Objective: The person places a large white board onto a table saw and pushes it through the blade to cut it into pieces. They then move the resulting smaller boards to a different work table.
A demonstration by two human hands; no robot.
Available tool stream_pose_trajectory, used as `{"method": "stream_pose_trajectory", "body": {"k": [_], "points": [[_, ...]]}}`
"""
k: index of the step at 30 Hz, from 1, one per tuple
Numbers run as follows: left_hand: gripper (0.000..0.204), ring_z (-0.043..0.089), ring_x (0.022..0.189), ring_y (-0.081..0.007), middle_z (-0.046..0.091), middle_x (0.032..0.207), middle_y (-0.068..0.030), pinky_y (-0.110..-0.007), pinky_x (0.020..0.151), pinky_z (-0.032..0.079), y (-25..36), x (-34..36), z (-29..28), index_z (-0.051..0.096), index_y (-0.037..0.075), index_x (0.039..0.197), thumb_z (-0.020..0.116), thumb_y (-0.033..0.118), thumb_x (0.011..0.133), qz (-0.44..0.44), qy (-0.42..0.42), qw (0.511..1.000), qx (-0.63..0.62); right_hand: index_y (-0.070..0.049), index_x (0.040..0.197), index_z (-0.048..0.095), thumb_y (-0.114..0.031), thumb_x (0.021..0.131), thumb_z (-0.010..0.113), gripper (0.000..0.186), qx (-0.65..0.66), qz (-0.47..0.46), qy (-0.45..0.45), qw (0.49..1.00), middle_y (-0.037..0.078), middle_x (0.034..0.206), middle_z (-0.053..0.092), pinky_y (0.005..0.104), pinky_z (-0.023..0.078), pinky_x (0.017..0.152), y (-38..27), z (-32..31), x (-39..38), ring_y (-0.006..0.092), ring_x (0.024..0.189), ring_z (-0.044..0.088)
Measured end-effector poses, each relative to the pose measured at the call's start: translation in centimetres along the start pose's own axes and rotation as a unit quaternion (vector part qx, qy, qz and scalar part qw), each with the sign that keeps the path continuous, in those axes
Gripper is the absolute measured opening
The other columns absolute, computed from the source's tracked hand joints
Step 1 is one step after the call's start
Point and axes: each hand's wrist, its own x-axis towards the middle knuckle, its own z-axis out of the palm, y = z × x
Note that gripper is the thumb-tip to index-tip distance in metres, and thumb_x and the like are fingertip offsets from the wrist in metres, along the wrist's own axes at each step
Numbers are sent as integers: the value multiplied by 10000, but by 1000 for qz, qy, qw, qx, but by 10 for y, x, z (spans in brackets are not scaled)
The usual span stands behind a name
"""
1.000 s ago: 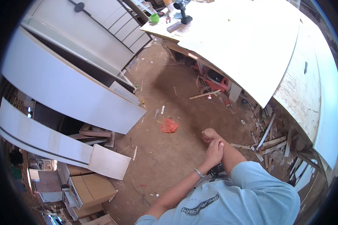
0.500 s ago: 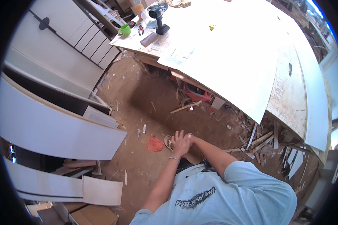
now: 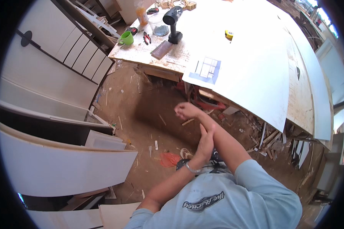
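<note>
My left hand (image 3: 205, 148), with a silver bracelet at its wrist, is pressed around my right forearm below the wrist; some of its fingers are hidden behind that arm. Ahead of it, my right hand (image 3: 186, 111) hangs over the floor with its fingers curled in and nothing visible in them. Both hands are short of the worktable (image 3: 168, 65). Nearest on its edge lies a sheet with a printed drawing (image 3: 205, 71). Beyond stand a black cordless drill (image 3: 173, 23) and a flat brown block (image 3: 162, 50).
A green cup (image 3: 126, 37), red-handled pliers (image 3: 146, 37), a clear tub (image 3: 160, 27) and a yellow tape measure (image 3: 229, 34) are on the table. White panels (image 3: 65, 162) jut in from the left. Wood scraps (image 3: 271, 143) and a red plastic bag (image 3: 169, 159) litter the floor.
My hands were together, one over the other; now the left has slid onto the right forearm and the right hand reaches farther forward, its fingers curled. The view has shifted, bringing the printed drawing out clearly.
</note>
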Motion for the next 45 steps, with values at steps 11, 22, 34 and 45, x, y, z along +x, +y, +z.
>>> {"method": "stream_pose_trajectory", "body": {"k": [11,22,34,45], "points": [[668,356,1481,-354,266,1615,-265,-415,1214,305,133,8,46,223,-2,1608,478,332,1089,96,-268,863,416,21,1218,662,-135,969,506,332,373,-193,611,672,159,997,729,289,516,639,-108,-362,13,197,755,655],[414,553,1017,-212,538,1037,-113,-327,884,486,109,183,72,543,13,1281,670,259,974,115,-167,877,436,32,956,679,-182,907,578,242,418,-123,770,465,110,787,679,259,478,562,-24,-352,1,169,633,590],[335,573,730,-57,602,830,-4,-216,702,468,172,165,27,552,12,1144,631,321,1042,-297,-267,888,228,-67,1105,716,-228,903,627,273,-83,85,824,554,167,1046,744,386,549,900,25,-355,-9,295,983,709],[410,549,880,-54,599,973,-24,-219,791,472,142,209,-12,523,-12,1206,700,297,1004,-186,-245,936,173,-72,1390,583,-436,963,588,562,-381,294,696,534,133,1464,513,495,382,1143,-3,-306,36,313,1384,449]]}}
